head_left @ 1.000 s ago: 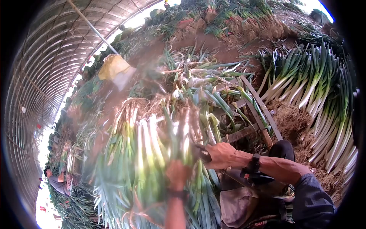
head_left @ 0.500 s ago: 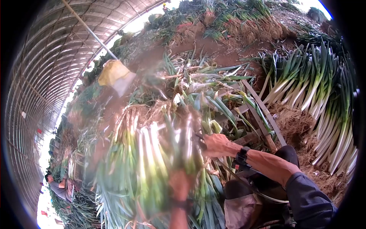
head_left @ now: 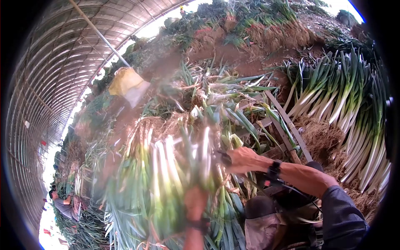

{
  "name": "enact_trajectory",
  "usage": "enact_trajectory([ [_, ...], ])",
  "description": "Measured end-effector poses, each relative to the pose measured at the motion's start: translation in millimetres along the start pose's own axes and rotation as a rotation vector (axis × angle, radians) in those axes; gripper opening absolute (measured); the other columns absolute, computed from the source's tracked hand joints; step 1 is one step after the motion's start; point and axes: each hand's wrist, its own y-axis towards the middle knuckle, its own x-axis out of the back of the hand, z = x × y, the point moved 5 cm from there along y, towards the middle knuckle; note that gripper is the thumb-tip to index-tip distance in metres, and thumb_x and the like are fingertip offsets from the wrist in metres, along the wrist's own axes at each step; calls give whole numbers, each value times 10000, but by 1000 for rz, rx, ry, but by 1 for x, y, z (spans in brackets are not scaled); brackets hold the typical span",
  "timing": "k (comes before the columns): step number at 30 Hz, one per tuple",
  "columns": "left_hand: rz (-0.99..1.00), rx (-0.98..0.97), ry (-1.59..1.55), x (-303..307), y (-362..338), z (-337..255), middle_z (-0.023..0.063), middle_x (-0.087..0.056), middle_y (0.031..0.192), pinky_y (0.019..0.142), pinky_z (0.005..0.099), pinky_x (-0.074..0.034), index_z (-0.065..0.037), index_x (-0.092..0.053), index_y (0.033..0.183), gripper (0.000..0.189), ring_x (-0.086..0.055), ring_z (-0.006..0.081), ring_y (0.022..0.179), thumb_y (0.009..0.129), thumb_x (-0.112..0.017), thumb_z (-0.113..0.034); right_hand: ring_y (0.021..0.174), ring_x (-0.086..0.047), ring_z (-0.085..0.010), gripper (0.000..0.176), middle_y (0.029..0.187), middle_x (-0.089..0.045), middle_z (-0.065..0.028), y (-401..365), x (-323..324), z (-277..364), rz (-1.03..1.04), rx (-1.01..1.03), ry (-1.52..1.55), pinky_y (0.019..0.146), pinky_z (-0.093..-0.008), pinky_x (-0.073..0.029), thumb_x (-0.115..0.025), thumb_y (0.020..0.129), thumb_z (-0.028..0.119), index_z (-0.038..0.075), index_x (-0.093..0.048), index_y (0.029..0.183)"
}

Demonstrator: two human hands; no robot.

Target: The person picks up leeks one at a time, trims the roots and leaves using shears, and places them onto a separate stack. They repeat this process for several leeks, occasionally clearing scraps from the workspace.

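The bunch of green onions [head_left: 166, 166] stands upright in the middle of the view, blurred, with white stalks and soil-clotted roots on top and green leaves hanging down. The left hand [head_left: 195, 203] is closed around its stalks from below, while the right hand [head_left: 241, 159] presses against its right side with curled fingers; what they grip, I cannot tell. Behind lies a wooden frame [head_left: 287, 129], and stacked green onions [head_left: 354, 108] lie to the right.

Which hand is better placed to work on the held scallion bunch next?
Right, probably. The right hand is beside the bunch at its pale stalks, gripping a dark tool. The left hand is clasped around the bunch from below, supporting it.
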Motion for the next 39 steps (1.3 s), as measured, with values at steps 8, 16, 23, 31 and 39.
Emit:
enact_trajectory([
  [8,-158,-6,-112,36,-16,-1,255,-706,964,793,444,-537,-29,-722,1039,412,-684,405,900,778,-682,-345,590,-629,-123,504,985,-705,-167,-117,17,73,154,245,89,434,-246,-499,-485,1024,209,170,-412,1520],
  [16,-215,256,-14,92,-43,40,251,-659,1088,890,500,-504,47,-614,1112,488,-646,408,999,815,-715,-326,607,-704,-181,566,947,-753,-117,-167,14,48,-326,585,73,501,-314,-562,-656,901,152,123,-495,1443],
  [23,-538,9,213,68,-44,31,187,-534,1233,940,530,-469,6,-515,1285,662,-530,394,1156,792,-815,-319,565,-687,-304,575,751,-724,-123,-156,-9,37,-401,635,202,522,-434,-562,-734,853,341,112,-563,1352],
  [31,-369,-534,333,16,-39,-9,100,-601,1106,934,434,-459,-66,-644,1086,316,-519,289,1163,772,-637,-39,713,-716,-219,479,930,-741,-104,-156,-23,50,100,500,211,611,-389,-573,-634,943,299,184,-547,1399],
  [39,-150,-585,-207,-10,-59,-37,181,-634,1013,853,463,-502,-50,-636,1051,165,-597,371,967,958,-553,-157,717,-691,-192,389,1018,-719,-105,-117,-43,35,137,198,-139,579,-366,-553,-556,972,244,222,-569,1361],
])
